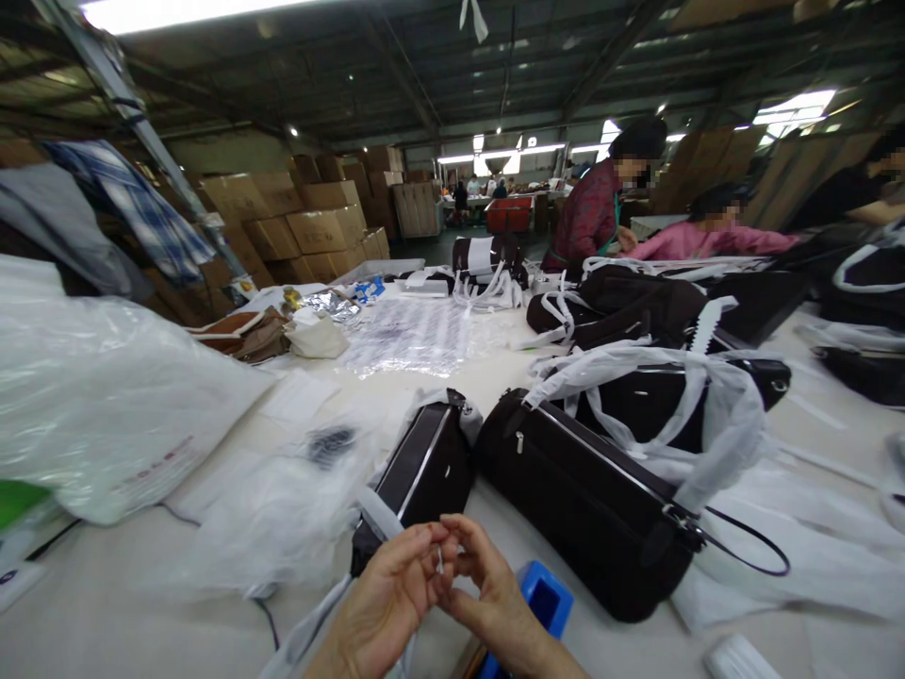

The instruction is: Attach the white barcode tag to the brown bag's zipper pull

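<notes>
My left hand [391, 596] and my right hand [487, 589] meet at the fingertips, low in the middle of the view. Their fingers are curled and pressed together around a tiny pale thing that is too small to name. Just beyond them lies a small black bag [431, 462], with white wrapping on its strap. Beside it, to the right, a larger black duffel-shaped bag [580, 500] has its handles [735, 415] wrapped in white paper. A blue plastic tray or holder [548, 594] is partly hidden behind my right hand.
Clear plastic bags [275, 509] lie to the left, with a big filled plastic sack [106, 396] behind. More black bags [636, 302] cover the table's right side. A co-worker in a dark red top [584, 217] and one in pink [707, 240] are across the table. Cartons [325, 226] are stacked behind.
</notes>
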A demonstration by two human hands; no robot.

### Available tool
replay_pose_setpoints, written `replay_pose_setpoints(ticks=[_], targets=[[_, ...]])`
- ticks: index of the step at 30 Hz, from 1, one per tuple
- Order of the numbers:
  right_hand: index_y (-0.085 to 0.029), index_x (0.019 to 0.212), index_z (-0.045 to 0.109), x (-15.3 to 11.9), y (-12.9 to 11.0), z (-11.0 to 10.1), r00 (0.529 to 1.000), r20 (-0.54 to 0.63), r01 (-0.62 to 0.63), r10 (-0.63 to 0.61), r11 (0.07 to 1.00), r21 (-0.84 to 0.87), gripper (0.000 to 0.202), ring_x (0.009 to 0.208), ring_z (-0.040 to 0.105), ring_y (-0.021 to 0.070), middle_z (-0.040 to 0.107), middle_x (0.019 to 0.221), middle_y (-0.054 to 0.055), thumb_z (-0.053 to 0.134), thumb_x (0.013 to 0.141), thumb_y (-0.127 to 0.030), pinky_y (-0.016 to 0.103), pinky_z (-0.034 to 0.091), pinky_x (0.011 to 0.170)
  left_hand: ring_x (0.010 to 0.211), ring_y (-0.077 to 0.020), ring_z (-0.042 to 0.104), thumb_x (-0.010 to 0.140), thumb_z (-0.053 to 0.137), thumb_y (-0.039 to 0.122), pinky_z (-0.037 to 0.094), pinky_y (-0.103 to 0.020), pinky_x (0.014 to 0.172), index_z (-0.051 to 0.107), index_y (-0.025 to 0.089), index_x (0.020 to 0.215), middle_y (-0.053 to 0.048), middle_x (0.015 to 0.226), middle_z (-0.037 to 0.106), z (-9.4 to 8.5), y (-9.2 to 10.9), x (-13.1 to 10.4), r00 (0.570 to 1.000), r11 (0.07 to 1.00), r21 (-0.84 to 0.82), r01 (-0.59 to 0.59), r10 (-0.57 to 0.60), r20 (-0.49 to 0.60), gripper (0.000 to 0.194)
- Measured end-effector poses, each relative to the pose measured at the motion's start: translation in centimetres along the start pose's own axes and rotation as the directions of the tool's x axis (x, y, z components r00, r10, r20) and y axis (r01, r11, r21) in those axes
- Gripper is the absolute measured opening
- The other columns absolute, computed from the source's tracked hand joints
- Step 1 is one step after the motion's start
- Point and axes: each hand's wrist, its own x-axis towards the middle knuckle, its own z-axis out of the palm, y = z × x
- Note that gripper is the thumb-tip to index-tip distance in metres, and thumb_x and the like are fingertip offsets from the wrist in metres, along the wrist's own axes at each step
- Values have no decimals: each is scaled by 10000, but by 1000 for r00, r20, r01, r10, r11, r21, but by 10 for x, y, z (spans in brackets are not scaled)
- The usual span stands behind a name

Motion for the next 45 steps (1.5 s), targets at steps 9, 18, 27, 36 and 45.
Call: replay_pose_setpoints(ticks=[9,18,27,36,45], targets=[[-162,1073,489,11,-2,-6,891,308,-377,334,922,91,587,490,481,87,547,604,-31,711,595,-420,196,376,448,490,-101,509,636,672,324,374,-215,443,564,143,806,-28,684,598,-17,-15,-8,963,851,482,-207,265,-53,270],[-140,644,619,19,10,-5,940,156,-223,303,894,-390,183,497,388,77,463,506,-37,537,727,-281,200,269,475,721,-215,594,595,656,394,459,-261,546,612,152,856,-76,744,651,-46,-23,-16,801,706,664,-247,534,-270,358],[-184,707,633,26,-4,-1,989,1,-102,145,704,-702,295,601,512,122,586,636,3,428,834,-353,231,316,558,767,-239,565,722,561,275,432,-336,730,584,202,1007,-77,820,611,-64,-21,-9,616,162,977,-136,786,-44,295],[-176,700,607,18,2,-2,994,-11,-83,109,680,-728,326,596,524,129,596,655,20,403,855,-376,240,319,562,1080,-294,423,644,654,158,287,-427,816,603,255,889,-67,1159,529,-43,64,12,876,-619,759,-202,233,423,268],[-175,681,605,11,4,-4,995,-24,-85,95,717,-692,312,569,507,119,573,611,6,420,848,-363,224,312,528,830,-189,506,607,673,216,253,-314,724,543,197,749,19,788,582,-35,97,25,933,-621,729,-288,-9,361,194]])
